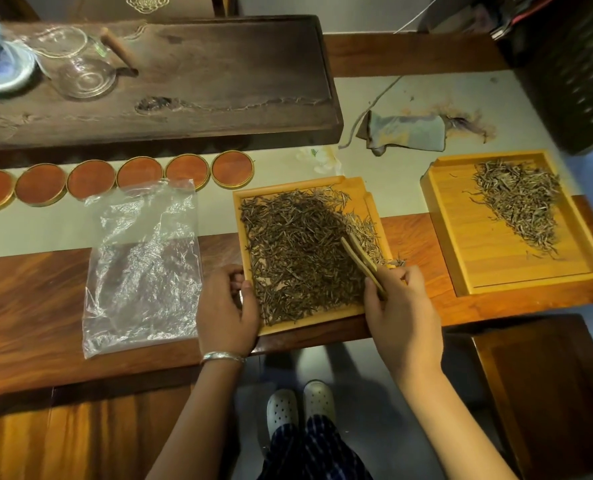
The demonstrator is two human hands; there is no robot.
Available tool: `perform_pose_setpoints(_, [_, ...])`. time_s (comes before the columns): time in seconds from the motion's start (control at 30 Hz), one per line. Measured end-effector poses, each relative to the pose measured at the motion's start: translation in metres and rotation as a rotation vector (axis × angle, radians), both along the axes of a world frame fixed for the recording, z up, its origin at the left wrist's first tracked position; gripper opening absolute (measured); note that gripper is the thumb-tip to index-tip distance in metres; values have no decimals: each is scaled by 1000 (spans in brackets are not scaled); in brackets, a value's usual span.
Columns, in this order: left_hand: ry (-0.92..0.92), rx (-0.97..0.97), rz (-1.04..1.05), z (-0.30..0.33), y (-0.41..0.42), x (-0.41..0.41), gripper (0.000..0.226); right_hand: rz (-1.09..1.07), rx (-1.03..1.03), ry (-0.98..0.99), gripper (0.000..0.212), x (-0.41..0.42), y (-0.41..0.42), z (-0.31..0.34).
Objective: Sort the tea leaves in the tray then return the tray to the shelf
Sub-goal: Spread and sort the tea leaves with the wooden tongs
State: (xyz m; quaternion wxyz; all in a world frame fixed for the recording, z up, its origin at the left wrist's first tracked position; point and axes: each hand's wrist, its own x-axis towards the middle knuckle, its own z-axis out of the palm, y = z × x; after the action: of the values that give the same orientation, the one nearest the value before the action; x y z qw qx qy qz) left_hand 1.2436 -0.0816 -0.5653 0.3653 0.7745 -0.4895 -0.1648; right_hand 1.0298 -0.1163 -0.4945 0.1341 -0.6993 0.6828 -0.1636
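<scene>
A pale wooden tray (pixel 355 188) lies at the table's near edge, covered with dark tea leaves (pixel 295 251). My left hand (pixel 225 306) grips the tray's left rim near the front corner. My right hand (pixel 402 306) holds wooden tongs (pixel 360 258) whose tips reach into the leaves on the right side of the tray. A second wooden tray (pixel 495 271) stands to the right, with a smaller heap of lighter tea leaves (pixel 520 199) in its far half.
A clear plastic bag (pixel 142 265) lies flat left of the tray. Several round red coasters (pixel 90 178) line up behind it. Further back are a dark tea board (pixel 201 98) with a glass pitcher (pixel 76 64), a cloth (pixel 405 133), and a dark crate (pixel 572 74).
</scene>
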Motion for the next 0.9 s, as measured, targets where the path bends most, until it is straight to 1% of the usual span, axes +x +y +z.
perform_pose_setpoints(0.07, [-3,-1,1,1,-1,0,16,-13,-3,-1,16,1,-4,1])
perform_pose_setpoints(0.2, [-9,3,5,2,-2,0,15,-32,59,21,16,-5,-2,-2])
perform_pose_setpoints(0.27, [-11,2,5,2,-1,0,15,-30,49,0,15,-7,2,0])
perform_pose_setpoints(0.33, [-13,3,6,2,-1,1,15,-4,17,-44,17,0,3,3])
perform_pose_setpoints(0.4, [-15,3,9,3,-1,0,14,42,-14,-38,22,14,-2,7])
perform_pose_setpoints(0.5, [-10,10,10,2,-1,0,13,101,0,-42,27,36,-17,9])
perform_pose_setpoints(0.57, [-5,11,9,1,-1,1,13,116,14,-43,24,43,-27,8])
perform_pose_setpoints(0.67, [3,11,10,2,-1,2,15,117,0,25,23,38,-36,7])
perform_pose_setpoints(0.8, [0,7,8,3,0,1,14,92,-3,-32,21,24,-47,5])
perform_pose_setpoints(0.9, [1,18,12,2,0,0,12,120,-15,-12,19,25,-50,3])
